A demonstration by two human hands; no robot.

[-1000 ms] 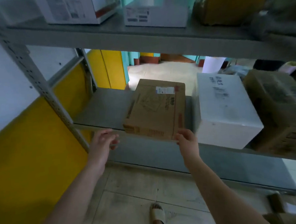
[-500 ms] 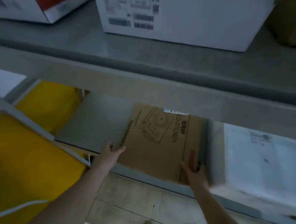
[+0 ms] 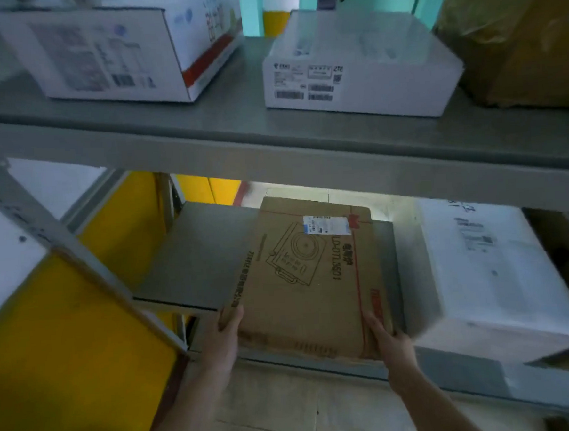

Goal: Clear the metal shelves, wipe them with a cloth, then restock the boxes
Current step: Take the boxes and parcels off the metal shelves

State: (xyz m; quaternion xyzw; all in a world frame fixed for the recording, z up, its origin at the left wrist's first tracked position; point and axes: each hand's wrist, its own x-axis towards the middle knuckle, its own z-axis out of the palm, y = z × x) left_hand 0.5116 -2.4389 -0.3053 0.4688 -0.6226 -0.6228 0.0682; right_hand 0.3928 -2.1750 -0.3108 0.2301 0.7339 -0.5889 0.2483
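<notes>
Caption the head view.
Left hand and right hand grip a cardboard box at the lower shelf, beside a white box.

Cardboard box (image 3: pixel 307 280) between left hand (image 3: pixel 222 339) and right hand (image 3: pixel 389 342): plain brown kraft, matt, kinda rough. Paper label (image 3: pixel 327 225) on top: white, smoother. Lower shelf (image 3: pixel 195 254) underneath: grey painted metal, matt, smooth. White box (image 3: pixel 489 269) right of right hand: smooth, faint sheen. Brown parcel (image 3: pixel 515 34) high above right hand: crinkly glossy wrap.

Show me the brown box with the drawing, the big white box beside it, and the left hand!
brown box (image 3: pixel 308 280): head view, on its top face, at the drawing.
white box (image 3: pixel 489 269): head view, on its top face.
left hand (image 3: pixel 224 335): head view, on the back of the hand.
</notes>
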